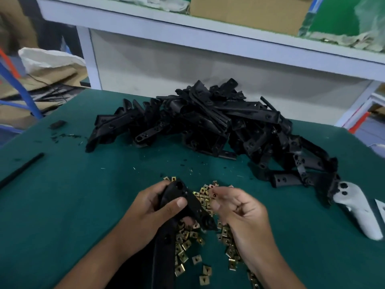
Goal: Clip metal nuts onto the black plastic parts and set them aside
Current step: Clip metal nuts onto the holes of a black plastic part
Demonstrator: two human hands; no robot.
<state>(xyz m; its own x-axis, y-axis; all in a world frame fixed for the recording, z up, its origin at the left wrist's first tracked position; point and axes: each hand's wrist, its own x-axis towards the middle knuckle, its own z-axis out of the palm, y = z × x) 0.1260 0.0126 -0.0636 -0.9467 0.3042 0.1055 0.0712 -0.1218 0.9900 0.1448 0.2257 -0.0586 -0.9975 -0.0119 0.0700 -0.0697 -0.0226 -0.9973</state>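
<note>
Head view: at a green-covered workbench [62, 205], a person's left hand [145, 211] grips a long black plastic part [177, 197], fingers and thumb curled round it, its lower end running down past the wrist. The right hand [239, 207] pinches a brass-coloured metal clip nut [213, 195] between thumb and forefinger, just beside the part's upper end. Loose clip nuts [187, 245] lie scattered under and between both hands. A heap of black plastic parts [208, 122] sits farther back, and a white handheld controller [358, 211] rests at the right.
</note>
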